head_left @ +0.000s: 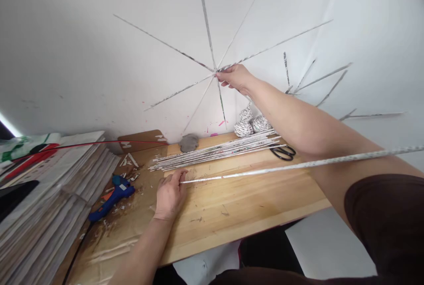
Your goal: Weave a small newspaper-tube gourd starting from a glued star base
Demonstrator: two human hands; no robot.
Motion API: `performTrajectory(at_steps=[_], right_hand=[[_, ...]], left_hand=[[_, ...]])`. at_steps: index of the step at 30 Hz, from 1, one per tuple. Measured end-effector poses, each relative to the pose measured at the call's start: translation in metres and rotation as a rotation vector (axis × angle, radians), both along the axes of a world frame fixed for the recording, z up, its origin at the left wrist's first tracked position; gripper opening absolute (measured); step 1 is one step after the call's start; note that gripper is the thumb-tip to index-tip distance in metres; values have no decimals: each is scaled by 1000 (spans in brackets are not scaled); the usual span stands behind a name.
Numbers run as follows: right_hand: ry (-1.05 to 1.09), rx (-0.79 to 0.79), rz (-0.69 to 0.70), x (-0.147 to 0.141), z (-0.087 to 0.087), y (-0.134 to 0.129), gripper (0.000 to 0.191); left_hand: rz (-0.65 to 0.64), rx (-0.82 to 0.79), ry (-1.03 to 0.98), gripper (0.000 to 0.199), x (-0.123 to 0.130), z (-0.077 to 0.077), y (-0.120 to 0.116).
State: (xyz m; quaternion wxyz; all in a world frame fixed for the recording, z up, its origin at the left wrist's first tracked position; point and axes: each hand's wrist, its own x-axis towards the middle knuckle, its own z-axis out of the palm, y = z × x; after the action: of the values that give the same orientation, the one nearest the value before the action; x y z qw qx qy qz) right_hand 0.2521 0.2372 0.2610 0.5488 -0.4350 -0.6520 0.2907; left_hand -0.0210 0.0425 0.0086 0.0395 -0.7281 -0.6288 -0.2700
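Observation:
My right hand [234,77] is raised in front of the wall, pinching a star-shaped frame of rolled paper sticks [180,51] at its centre, where the several spokes cross. Low over the wooden board, my left hand [171,191] has its fingers closed on the end of a long rolled paper stick [251,172]. That stick runs to the right, passing in front of my right arm. Just beyond my left hand lies a bundle of similar paper sticks [215,151].
Black-handled scissors [284,152] lie by the bundle, near woven paper pieces [244,122]. A blue glue gun [114,196] rests on stained cardboard [132,214] at left. Beside it stands a newspaper stack [59,196]. More joined sticks [326,75] lean on the wall at right.

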Motion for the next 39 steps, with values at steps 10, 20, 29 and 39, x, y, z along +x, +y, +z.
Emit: performTrajectory(at_steps=[10, 20, 29, 39], right_hand=[[166, 4, 31, 2, -80, 22, 25], [209, 0, -19, 40, -73, 25, 27], [144, -29, -39, 60, -66, 14, 32], [82, 44, -55, 71, 6, 22, 19]], left_hand=[[2, -49, -10, 30, -1, -1, 3], [-14, -81, -41, 29, 0, 0, 3], [-28, -95, -41, 29, -1, 1, 3], [-39, -127, -99, 29, -5, -4, 5]])
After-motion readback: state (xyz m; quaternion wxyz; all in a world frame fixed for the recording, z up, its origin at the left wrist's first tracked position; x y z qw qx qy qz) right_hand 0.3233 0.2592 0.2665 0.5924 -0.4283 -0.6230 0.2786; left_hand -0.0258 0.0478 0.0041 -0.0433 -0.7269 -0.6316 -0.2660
